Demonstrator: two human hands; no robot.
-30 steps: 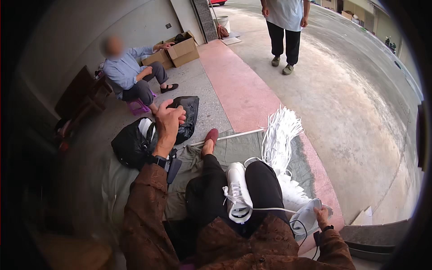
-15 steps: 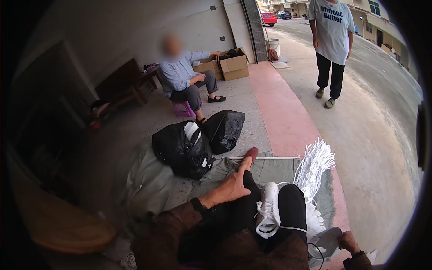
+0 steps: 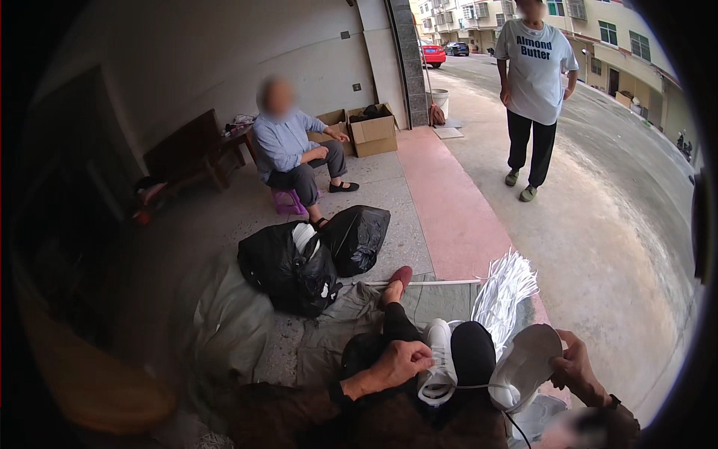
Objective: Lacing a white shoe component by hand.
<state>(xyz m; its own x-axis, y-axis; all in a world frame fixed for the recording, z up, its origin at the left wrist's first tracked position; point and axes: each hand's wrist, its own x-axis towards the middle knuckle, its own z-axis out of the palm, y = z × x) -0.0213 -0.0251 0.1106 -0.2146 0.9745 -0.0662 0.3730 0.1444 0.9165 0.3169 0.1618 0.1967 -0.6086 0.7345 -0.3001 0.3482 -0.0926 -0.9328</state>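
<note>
The right hand point(image 3: 573, 364) clamps one pale, curved, unlaced shoe piece point(image 3: 529, 358); the left hand point(image 3: 401, 364) bunches its fingers beside one white, low-cut, laced shoe point(image 3: 438, 367), whether gripping it I cannot tell. The laced shoe lies on the black-trousered lap point(image 3: 473, 346), the piece at its three o'clock, one white lace bundle point(image 3: 505, 295) at one, two black plastic bags point(image 3: 284, 266) toward ten.

So the black bags point(image 3: 277, 266) are shiny crinkly plastic, boxes point(image 3: 374, 139) plain matt cardboard, stool point(image 3: 284, 199) smooth plastic. White shoe point(image 3: 443, 358) looks like smooth fake leather, but hard to tell.
</note>
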